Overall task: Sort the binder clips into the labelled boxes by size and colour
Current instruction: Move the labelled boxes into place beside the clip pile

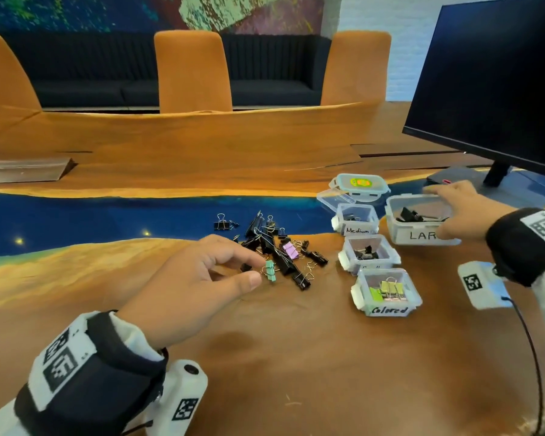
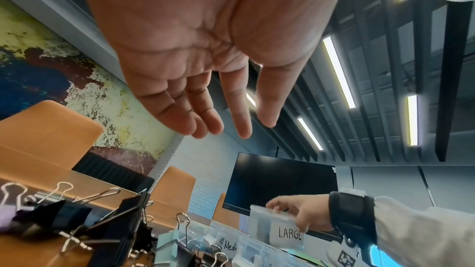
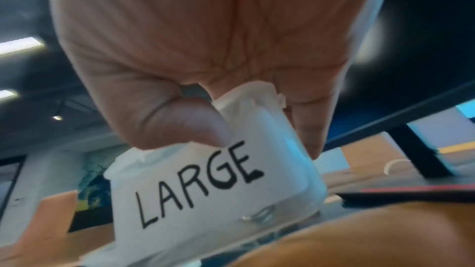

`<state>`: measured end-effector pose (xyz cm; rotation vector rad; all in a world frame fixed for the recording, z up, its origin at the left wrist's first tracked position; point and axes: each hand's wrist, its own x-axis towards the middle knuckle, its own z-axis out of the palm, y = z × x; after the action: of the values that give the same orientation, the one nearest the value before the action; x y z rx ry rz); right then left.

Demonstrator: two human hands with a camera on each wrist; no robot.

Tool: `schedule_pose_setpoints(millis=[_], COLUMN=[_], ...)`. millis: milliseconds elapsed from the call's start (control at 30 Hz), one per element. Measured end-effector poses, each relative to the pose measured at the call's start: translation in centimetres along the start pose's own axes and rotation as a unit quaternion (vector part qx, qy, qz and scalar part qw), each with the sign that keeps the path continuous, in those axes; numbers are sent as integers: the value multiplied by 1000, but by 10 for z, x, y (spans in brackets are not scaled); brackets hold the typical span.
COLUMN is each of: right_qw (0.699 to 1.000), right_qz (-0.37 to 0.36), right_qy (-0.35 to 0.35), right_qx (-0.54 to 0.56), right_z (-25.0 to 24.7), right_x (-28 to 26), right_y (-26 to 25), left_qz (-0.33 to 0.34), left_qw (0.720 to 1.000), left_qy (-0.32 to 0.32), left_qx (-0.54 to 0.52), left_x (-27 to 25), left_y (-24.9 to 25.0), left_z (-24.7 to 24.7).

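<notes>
Two hands at work, and the firmer grip is on the right: the right hand (image 1: 463,212) clamps the LARGE box (image 1: 419,236) at its near right corner, thumb on the labelled front wall, fingers over the rim, as the right wrist view shows plainly. Black clips lie inside that box.

Over to the left hand (image 1: 199,278): fingers spread and relaxed, holding nothing, thumb and forefinger parted and poised on either side of the mint-green clip (image 1: 270,270) at the near edge of the pile of clips (image 1: 274,243). Whether a fingertip already touches it, I cannot tell.

Around that pile, mostly black clips in mixed sizes, plus a purple clip (image 1: 290,250) further in. To the right stand the Medium box (image 1: 354,218), a small box (image 1: 368,253) with its label hidden, and nearest, the Colored box (image 1: 387,292) already holding yellow-green clips. Spare lids (image 1: 357,184) sit behind, all on the wooden table (image 1: 296,357).

The step looks like picking up the mint clip for Colored. Best done by pinching the coloured body, not the wire loops, which swing and tangle with the black neighbour touching it. Lift straight up first to free it, then carry it across low and release it well inside the rim.
</notes>
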<state>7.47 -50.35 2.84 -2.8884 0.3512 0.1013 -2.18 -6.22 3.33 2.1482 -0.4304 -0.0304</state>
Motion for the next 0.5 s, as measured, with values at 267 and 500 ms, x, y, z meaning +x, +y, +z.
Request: schedule_pose_setpoints(millis=[267,500], right_qw=[999,995], right_qz=[-6,-73], right_qy=[-45,16], right_qx=[-29,73], right_z=[27,4], right_x=[9,-36], right_y=[7,-24], left_qz=[-37,-83], left_qw=[994,983], left_qy=[-38,15], left_qx=[-92,163], left_x=[5,27], left_y=[0,-21], left_z=[-1,-6])
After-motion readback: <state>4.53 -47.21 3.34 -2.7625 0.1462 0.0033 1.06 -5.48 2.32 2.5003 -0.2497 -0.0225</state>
